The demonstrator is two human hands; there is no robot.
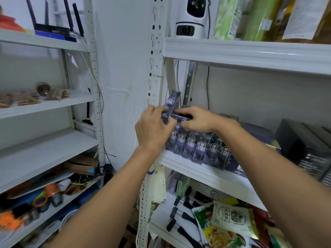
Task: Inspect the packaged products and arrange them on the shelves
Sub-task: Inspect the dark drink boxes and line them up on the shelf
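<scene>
My left hand (154, 129) has its fingers and thumb clamped on one dark purple pack (172, 102). It's tilted up at the far left end of the row of packs (197, 149) on the middle shelf (206, 170), just beside the upright post (152, 68). My right hand (197, 120) has its fingertips bent down onto the tops of the row next to it. Honestly can't tell if they're pinching one or just holding the line down.

What could go wrong, I reckon: the row stands close to the front lip and leans a bit. If I jam the tilted pack in too hard, the ones further right could domino, or one could slide off the edge. Forcing it could also crumple a corner or snag it against the post.

Containers: the middle shelf holds the purple row plus black boxes (304, 145) off to the right. The top shelf (250, 51) has a security camera (194, 17) and green packages (225, 17). The lower shelf (161, 217) has snack pouches (231, 219) and some black-handled bits I can't identify.
</scene>
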